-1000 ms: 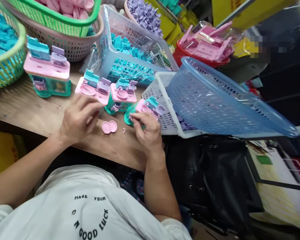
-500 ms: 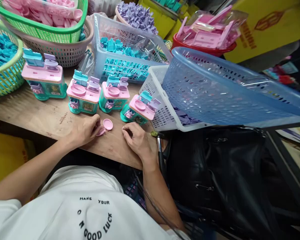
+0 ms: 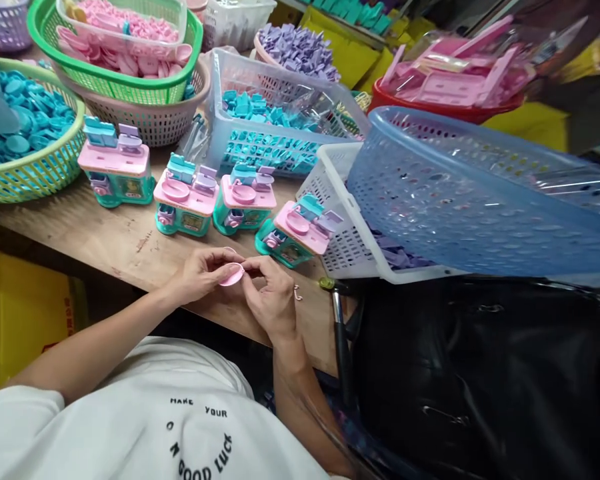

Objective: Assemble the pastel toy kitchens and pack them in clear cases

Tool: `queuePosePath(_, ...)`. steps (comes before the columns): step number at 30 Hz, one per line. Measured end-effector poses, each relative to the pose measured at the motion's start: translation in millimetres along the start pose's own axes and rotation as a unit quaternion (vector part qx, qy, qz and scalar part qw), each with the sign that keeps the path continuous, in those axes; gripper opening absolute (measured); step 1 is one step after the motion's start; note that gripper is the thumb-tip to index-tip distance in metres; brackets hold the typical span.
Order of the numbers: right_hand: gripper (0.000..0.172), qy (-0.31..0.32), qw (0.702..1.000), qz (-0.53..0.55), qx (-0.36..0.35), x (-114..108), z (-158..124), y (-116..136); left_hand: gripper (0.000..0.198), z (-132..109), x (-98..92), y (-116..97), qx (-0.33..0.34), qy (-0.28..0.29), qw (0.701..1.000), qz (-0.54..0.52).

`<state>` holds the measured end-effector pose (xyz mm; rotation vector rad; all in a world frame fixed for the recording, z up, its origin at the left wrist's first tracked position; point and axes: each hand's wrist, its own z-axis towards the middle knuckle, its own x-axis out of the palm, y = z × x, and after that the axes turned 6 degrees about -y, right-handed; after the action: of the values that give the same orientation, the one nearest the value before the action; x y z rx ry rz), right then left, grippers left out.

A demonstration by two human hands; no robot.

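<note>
My left hand [image 3: 205,275] grips a small round pink toy basin [image 3: 231,275] between thumb and fingers, above the wooden table's front edge. At the basin's right rim, my right hand [image 3: 274,293] has its thumb and forefinger pinched together; whatever is between them is too small to make out. Another pink piece [image 3: 231,250] shows partly behind my left fingers. Right of my right hand lies a tiny pink part [image 3: 297,292]. Several toy kitchen units [image 3: 187,197], teal below with pink tops, stand beyond my hands.
A hammer [image 3: 338,320] rests at the table's right edge. Behind stand a clear bin [image 3: 220,140] of teal parts, a green basket [image 3: 115,81] of pink parts and a yellow-green basket [image 3: 30,183] of blue parts. A large blue basket [image 3: 430,173] leans over a white crate [image 3: 330,247].
My hands have come together around the pink basin, which my left hand has lifted off the table. A tiny pink part now shows beside my right hand. The view has shifted left.
</note>
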<state>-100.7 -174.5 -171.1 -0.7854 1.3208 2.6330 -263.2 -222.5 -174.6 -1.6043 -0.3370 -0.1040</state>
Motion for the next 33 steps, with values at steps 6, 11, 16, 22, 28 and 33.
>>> queuePosePath(6,0.016,-0.03,0.978,0.137,0.157,4,-6,-8,0.051,0,-4.7,1,-0.05,-0.021,0.998,0.021)
queuePosePath(11,0.024,-0.15,0.954,0.177,0.189,14,-7,-9,0.049,1,-3.3,6,-0.02,-0.072,0.997,0.012)
queuePosePath(16,0.017,-0.118,0.971,0.14,0.157,19,-11,0,0.041,-1,3.0,9,0.045,-0.103,0.993,0.042)
queuePosePath(22,0.011,-0.16,0.978,0.089,0.101,26,-15,8,0.029,-5,9.1,11,0.085,-0.115,0.987,0.073)
queuePosePath(28,0.009,-0.193,0.977,0.05,0.076,34,-14,11,0.027,-7,9.1,16,0.102,-0.154,0.978,0.101)
queuePosePath(33,0.007,-0.199,0.979,0.01,0.041,34,-11,15,0.026,-10,7.5,21,0.132,-0.164,0.965,0.157)
